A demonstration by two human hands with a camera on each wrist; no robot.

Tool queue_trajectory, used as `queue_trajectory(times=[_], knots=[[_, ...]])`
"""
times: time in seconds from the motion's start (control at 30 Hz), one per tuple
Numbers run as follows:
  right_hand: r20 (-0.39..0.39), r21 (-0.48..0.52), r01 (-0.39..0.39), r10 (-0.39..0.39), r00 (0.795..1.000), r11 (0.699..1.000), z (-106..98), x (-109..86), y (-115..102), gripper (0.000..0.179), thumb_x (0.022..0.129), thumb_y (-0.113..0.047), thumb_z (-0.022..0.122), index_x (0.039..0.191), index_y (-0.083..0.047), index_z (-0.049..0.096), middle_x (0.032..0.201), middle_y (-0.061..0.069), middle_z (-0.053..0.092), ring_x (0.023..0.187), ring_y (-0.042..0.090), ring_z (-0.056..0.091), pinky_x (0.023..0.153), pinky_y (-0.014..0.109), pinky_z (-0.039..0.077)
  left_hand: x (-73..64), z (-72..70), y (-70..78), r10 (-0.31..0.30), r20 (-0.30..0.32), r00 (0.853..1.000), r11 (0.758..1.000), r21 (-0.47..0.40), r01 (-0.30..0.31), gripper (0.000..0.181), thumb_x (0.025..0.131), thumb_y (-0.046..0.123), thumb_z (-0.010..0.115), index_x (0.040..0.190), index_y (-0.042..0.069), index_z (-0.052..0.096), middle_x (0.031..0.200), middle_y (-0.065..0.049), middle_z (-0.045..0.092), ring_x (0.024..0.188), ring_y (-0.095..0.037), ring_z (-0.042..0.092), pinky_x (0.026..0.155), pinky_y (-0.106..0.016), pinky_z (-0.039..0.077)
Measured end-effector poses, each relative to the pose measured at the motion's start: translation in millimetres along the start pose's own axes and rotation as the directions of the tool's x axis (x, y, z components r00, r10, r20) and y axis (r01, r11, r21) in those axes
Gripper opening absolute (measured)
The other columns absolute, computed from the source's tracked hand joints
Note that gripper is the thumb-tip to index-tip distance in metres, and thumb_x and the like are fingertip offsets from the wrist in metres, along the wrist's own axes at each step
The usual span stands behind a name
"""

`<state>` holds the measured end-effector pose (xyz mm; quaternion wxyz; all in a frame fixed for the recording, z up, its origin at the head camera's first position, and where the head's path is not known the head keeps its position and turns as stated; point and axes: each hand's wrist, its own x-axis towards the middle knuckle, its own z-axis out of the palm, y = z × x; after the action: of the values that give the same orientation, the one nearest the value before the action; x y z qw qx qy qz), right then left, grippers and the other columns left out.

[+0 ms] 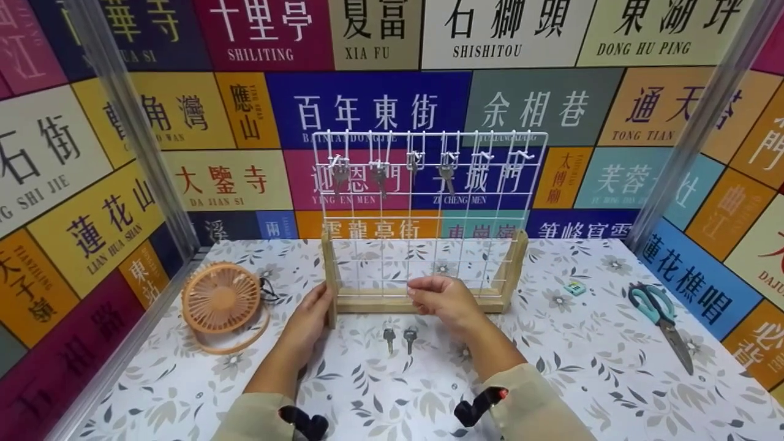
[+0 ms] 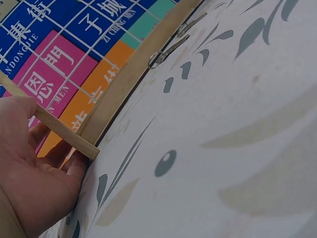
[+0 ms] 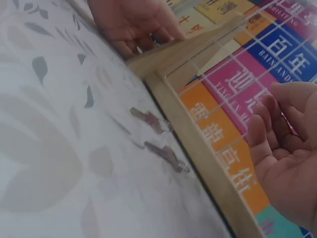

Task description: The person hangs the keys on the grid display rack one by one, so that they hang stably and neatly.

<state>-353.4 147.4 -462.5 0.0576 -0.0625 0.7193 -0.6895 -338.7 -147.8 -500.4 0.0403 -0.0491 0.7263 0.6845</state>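
A white wire grid rack stands upright on a wooden stand (image 1: 367, 304). My left hand (image 1: 311, 312) grips the stand's left side post (image 2: 67, 131), thumb in front and fingers behind. In front of the lower grid, my right hand (image 1: 446, 301) hovers with its fingers loosely curled; the right wrist view shows nothing between them. Two keys, a left one (image 1: 389, 338) and a right one (image 1: 410, 340), lie side by side on the table before the stand. Several keys (image 1: 379, 173) hang from white hooks along the upper grid; the two rightmost hooks (image 1: 519, 158) carry none.
An orange fan (image 1: 222, 297) with a dark cord sits at the left of the leaf-patterned table. Teal-handled scissors (image 1: 658, 312) lie at the far right. A small green and white item (image 1: 574, 288) is to the right of the stand. Panels covered in lettering surround the table.
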Motion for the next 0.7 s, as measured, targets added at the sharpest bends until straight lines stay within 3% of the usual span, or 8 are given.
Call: queue_trajectory(times=[0.27,0.4,0.53,0.7], knots=[[0.059,-0.095,-0.069,0.075,0.995,0.993,-8,4.0,25,0.035,0.093,-0.01,0.08,0.126,0.001,0.075,0.096,0.0,0.079,0.077,0.013,0.067,0.071,0.026,0.059,0.6,0.2,1.1,-0.047,0.004,0.999,0.999,-0.009,0.047,0.069,0.107,0.061,0.054,0.167,0.031,0.037,0.175,-0.005,0.037,0.166,-0.034,0.026,0.136,-0.057,0.017],[0.094,-0.161,-0.046,0.062,0.994,0.986,-11,4.7,34,0.034,0.092,-0.007,0.081,0.125,0.0,0.076,0.1,-0.001,0.079,0.078,0.011,0.067,0.069,0.024,0.057,1.8,0.4,0.6,-0.039,0.006,0.999,0.999,-0.006,0.039,0.069,0.108,0.06,0.054,0.168,0.03,0.037,0.175,-0.005,0.037,0.166,-0.034,0.026,0.136,-0.056,0.017],[0.136,-0.23,-0.005,0.037,0.99,0.973,-12,4.3,39,0.035,0.091,-0.005,0.082,0.125,0.001,0.075,0.109,0.008,0.078,0.087,0.011,0.068,0.074,0.024,0.058,2.6,0.3,0.9,-0.04,0.0,0.999,0.999,0.005,0.04,0.072,0.107,0.062,0.055,0.168,0.031,0.036,0.175,-0.005,0.037,0.166,-0.033,0.027,0.136,-0.056,0.018],[0.19,-0.347,0.032,0.037,0.981,0.937,-14,2.3,39,0.033,0.089,-0.003,0.081,0.122,-0.001,0.076,0.116,0.014,0.079,0.097,0.013,0.071,0.083,0.023,0.059,2.1,0.2,2.1,-0.054,0.0,0.999,0.999,0.009,0.054,0.074,0.106,0.064,0.055,0.169,0.031,0.035,0.176,-0.004,0.035,0.166,-0.032,0.026,0.137,-0.055,0.017]])
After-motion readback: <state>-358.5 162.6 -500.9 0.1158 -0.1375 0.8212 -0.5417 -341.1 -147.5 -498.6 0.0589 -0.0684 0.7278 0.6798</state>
